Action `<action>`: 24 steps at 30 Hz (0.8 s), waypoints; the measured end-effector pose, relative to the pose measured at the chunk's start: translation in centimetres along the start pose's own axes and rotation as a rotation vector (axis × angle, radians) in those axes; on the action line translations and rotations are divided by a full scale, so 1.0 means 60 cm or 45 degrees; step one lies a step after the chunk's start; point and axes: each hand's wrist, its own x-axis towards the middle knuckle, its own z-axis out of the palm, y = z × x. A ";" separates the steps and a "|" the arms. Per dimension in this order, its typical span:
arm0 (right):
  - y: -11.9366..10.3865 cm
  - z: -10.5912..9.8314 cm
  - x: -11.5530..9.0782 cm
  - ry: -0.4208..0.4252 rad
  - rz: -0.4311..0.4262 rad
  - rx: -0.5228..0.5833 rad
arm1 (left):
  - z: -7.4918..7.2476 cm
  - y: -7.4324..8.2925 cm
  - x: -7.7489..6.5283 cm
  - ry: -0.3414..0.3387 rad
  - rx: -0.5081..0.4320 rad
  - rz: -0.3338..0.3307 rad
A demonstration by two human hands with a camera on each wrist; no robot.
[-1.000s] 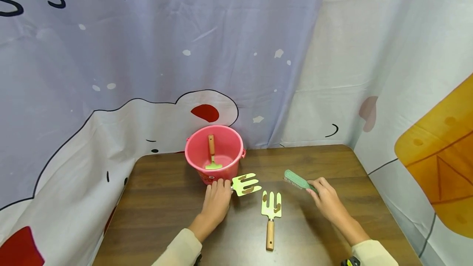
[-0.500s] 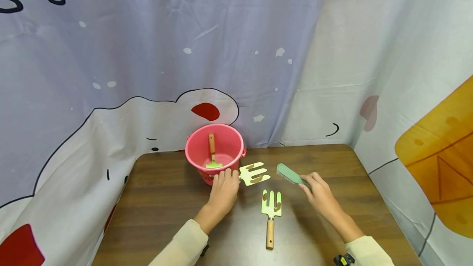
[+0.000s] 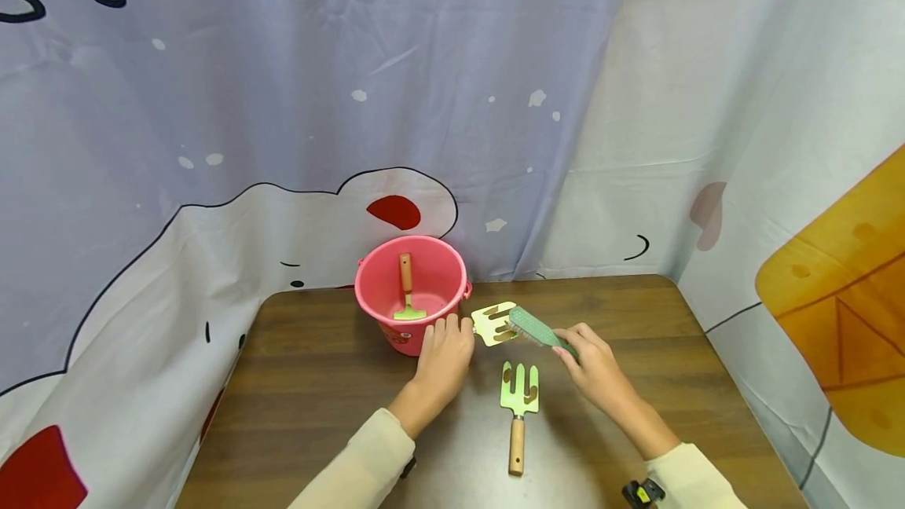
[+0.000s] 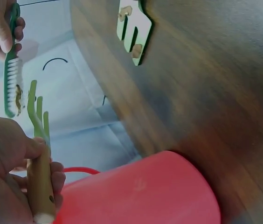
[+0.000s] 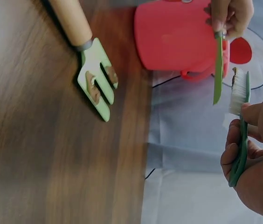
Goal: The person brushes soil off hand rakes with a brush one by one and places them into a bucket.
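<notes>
In my left hand [image 3: 445, 356] I grip a green hand fork [image 3: 488, 326] by its wooden handle [image 4: 40, 179]. It is raised beside the bucket, its tines pointing right and marked with brown smears. My right hand [image 3: 597, 371] holds a green brush [image 3: 533, 327] by its handle, white bristles [image 4: 14, 81] facing the tines. Brown matter sticks to the bristle ends. In the head view the brush overlaps the tine tips; both wrist views show a narrow gap there. A second hand fork [image 3: 518, 415], also smeared brown, lies on the table between my arms.
A pink bucket [image 3: 447, 277] stands at the back of the wooden table [image 3: 318, 399], just behind my left hand. Inside it leans a small green rake [image 3: 406, 285] with a wooden handle. Printed curtains [image 3: 459, 100] hang behind the table's far edge.
My left hand has carried its fork to the right and slightly away from me. My right hand has brought the brush left, up to the tines. The second fork has stayed put.
</notes>
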 end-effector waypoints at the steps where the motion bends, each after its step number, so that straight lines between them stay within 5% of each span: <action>1: -0.003 0.000 0.002 -0.005 -0.005 0.004 | 0.000 0.002 0.002 0.004 0.012 -0.006; 9: -0.031 0.002 0.016 -0.080 0.030 0.032 | 0.000 0.017 0.016 0.000 0.056 -0.041; 24: -0.031 0.019 0.019 -0.041 -0.046 -0.101 | 0.000 0.030 0.021 0.057 0.074 -0.061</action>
